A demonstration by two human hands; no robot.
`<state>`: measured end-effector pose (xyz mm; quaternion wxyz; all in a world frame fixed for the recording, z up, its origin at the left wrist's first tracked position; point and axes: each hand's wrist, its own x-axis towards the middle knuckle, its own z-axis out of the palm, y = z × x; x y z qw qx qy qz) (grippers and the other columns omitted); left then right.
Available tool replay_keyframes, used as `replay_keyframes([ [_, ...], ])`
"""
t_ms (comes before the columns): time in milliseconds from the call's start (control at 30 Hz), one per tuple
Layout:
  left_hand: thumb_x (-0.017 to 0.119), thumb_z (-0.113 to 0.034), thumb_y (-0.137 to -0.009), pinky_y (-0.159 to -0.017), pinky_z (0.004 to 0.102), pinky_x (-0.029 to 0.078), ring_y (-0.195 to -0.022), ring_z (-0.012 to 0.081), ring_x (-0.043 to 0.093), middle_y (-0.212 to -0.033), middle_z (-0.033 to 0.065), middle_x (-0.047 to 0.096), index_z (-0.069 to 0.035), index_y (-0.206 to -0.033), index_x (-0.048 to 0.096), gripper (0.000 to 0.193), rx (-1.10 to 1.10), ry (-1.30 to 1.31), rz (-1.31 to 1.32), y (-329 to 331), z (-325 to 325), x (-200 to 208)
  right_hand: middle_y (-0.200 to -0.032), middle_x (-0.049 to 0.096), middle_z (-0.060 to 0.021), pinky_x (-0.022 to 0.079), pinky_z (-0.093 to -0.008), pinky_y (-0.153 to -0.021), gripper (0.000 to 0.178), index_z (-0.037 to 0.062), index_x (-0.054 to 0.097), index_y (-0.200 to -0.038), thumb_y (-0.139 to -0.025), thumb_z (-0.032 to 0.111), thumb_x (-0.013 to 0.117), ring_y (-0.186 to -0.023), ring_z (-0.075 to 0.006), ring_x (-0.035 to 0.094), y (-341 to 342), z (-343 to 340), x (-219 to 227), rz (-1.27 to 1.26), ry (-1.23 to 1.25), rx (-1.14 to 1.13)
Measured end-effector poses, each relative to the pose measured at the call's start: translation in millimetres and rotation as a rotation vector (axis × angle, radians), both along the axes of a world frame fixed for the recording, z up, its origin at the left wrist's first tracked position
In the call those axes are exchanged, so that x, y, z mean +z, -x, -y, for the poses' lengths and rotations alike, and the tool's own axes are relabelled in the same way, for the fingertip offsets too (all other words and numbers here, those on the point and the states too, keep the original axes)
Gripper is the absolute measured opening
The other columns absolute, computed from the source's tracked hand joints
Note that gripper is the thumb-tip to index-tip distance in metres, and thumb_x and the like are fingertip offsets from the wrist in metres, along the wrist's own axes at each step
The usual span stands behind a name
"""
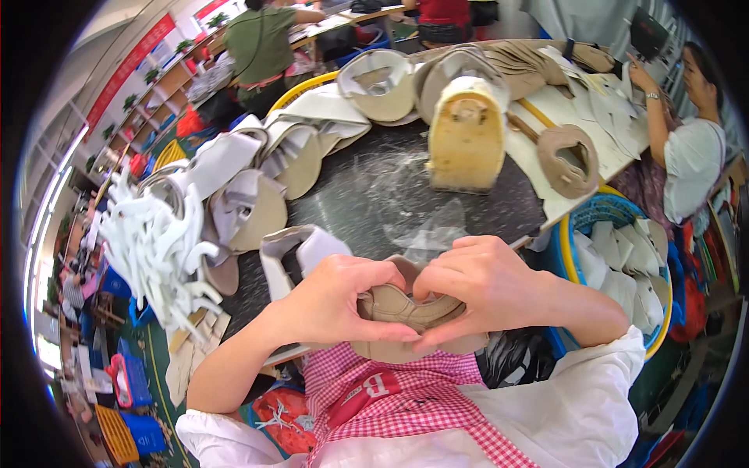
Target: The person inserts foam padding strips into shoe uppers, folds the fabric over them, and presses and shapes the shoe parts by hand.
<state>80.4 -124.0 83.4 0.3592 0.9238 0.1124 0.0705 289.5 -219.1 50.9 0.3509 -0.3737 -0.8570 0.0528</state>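
Note:
A beige shoe upper (406, 310) is held between my two hands, just above the near edge of the black tabletop. My left hand (343, 292) grips its left side, thumb on top and fingers beneath. On the other side my right hand (476, 281) pinches the rim, its thumb below. The fingers partly cover the upper. Left of it stands a white-lined upper piece (300, 253). Crumpled clear plastic film (429, 232) lies beyond my hands. Farther off, a worn yellow shoe-last-shaped block (468, 140) stands upright on the black tabletop (359, 187).
White-lined uppers (250, 210) curve along the left and far edge. White curved strips (156, 242) are heaped at left. A beige upper (568, 161) sits on the pale board at right. A blue basket (573, 257) holds white pieces. One co-worker (694, 148) sits at right.

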Motion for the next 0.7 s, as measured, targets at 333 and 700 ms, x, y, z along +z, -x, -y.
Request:
replay_keyframes([
  [333,0.080,-0.016,-0.071,-0.050,0.0269,0.041,-0.058,0.0129,0.056,-0.069,0.0049,0.059,-0.004,-0.076,0.061,0.023,0.111,0.329,0.165,74.8,47.9,-39.6,-0.067,0.054,-0.0041,0.045,-0.0359,-0.057,0.027,0.0091,0.048,-0.075,-0.082,0.030,0.063,-0.063,-0.0251,0.058,40.8,-5.8,2.3,0.200,0.195,0.448],
  [700,0.079,-0.007,-0.073,-0.063,0.0221,0.045,-0.072,0.0072,0.057,-0.081,0.0037,0.062,-0.002,-0.087,0.062,0.023,0.441,0.514,0.548,98.0,47.3,-62.4,-0.070,0.064,-0.0075,0.050,-0.0325,-0.063,0.026,0.0034,0.065,-0.075,-0.084,0.027,0.060,-0.067,-0.0216,0.063,15.8,36.1,-36.2,-0.372,0.462,0.017],
])
